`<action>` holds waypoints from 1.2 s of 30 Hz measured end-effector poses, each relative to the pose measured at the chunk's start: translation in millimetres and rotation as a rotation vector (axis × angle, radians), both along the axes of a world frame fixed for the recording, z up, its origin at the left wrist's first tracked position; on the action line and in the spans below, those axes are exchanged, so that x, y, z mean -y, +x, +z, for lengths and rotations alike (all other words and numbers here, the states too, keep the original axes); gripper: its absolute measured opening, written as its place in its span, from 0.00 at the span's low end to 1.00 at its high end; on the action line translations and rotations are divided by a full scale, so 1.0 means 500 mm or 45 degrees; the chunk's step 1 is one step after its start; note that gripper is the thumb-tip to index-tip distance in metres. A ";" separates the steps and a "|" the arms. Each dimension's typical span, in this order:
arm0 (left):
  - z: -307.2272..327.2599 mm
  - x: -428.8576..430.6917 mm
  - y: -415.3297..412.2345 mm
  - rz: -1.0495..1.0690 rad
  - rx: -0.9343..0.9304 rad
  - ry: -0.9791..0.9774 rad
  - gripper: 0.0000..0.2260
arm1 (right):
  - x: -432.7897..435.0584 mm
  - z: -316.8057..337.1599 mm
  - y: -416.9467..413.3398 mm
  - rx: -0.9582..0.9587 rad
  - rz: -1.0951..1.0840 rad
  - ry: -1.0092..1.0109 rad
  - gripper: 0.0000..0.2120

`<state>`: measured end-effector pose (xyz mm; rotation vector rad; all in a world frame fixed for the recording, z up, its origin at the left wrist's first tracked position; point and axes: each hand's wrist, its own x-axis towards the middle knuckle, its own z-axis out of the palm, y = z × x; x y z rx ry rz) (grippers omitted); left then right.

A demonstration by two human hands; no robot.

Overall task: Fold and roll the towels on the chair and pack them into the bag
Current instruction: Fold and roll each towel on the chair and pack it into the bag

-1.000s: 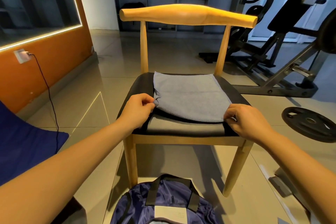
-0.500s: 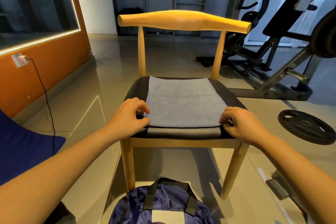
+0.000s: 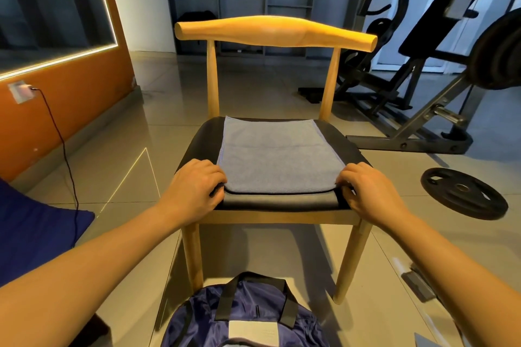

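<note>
A grey-blue towel (image 3: pixel 277 158) lies folded flat on the black seat of a wooden chair (image 3: pixel 349 149). My left hand (image 3: pixel 194 187) pinches the towel's near left corner with curled fingers. My right hand (image 3: pixel 366 191) pinches the near right corner at the seat's front edge. A dark blue bag (image 3: pixel 245 318) with black handles sits on the floor below the chair's front, between my forearms.
A weight plate (image 3: pixel 462 193) lies on the tiled floor to the right, with a gym machine (image 3: pixel 423 93) behind it. A black cable (image 3: pixel 64 149) hangs from a wall socket on the orange wall at left. A blue cushion (image 3: pixel 31 234) sits at the left edge.
The towel's near edge has been drawn toward the seat's front and smoothed flat. Both hands moved down with the near corners; the crumpled left corner now lies straight.
</note>
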<state>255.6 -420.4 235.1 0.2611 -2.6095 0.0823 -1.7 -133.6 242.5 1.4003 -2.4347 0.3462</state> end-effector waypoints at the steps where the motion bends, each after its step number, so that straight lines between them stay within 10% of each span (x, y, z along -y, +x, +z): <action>1: -0.005 -0.004 0.002 0.008 -0.004 -0.012 0.06 | -0.001 -0.005 0.001 -0.026 0.007 -0.014 0.06; 22: -0.008 -0.015 0.026 0.086 -0.116 0.177 0.07 | -0.023 0.017 0.031 0.075 -0.020 -0.056 0.05; 29: 0.038 -0.034 0.023 0.141 -0.315 1.098 0.08 | -0.021 0.050 0.055 0.739 -0.017 -0.541 0.11; 36: 0.089 -0.028 0.019 0.140 -0.558 1.444 0.07 | -0.028 0.115 0.077 1.035 0.063 -0.817 0.10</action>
